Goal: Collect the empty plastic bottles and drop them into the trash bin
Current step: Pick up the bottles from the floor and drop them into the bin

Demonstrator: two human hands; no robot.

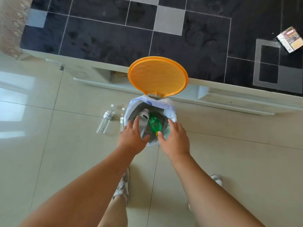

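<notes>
The trash bin (170, 113), lined with a white bag, stands on the floor with its orange lid (157, 76) raised. Inside lie a green bottle (154, 122) with a yellow cap and a clear bottle (144, 117) with a white label. My left hand (132, 138) hovers over the bin's near left rim, fingers spread, holding nothing. My right hand (174, 139) is over the near right rim, open too, its thumb close to the green bottle's cap. Two clear bottles lie on the tiles left of the bin: one (106, 119) farther out, one (122, 119) against the bin's side.
A low white cabinet with a dark tiled top (114, 40) runs behind the bin. A printed carton (289, 39) lies on that top at the far right. A lace cloth (11, 25) hangs at the upper left. My feet in light shoes (122, 185) stand on beige floor tiles.
</notes>
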